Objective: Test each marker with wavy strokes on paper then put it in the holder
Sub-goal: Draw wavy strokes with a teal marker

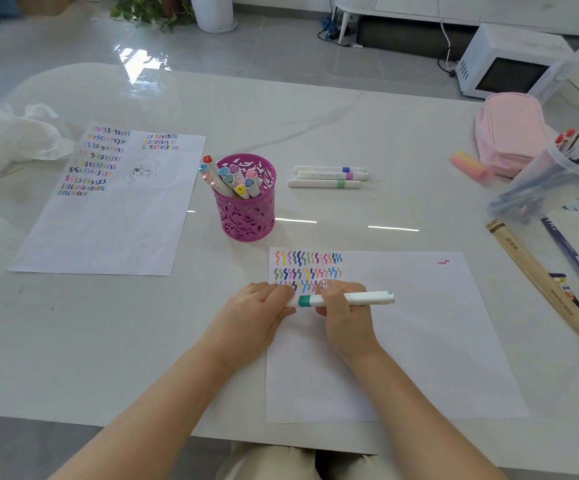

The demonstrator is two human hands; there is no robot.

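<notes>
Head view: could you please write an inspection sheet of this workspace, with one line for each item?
Surface: white glossy table with light reflections.
Job's things: green-banded marker held over the near paper, which carries wavy strokes; pink holder with markers inside; three markers lying to its right, apart from it; second sheet at left.
Clutter: crumpled plastic, pink pouch, clear container of pens.
Hands: left hand grips the marker's left end; right hand grips its barrel.
Cables: nothing seen on the table; white cord beyond it.
Surroundings: microwave, plant.
</notes>
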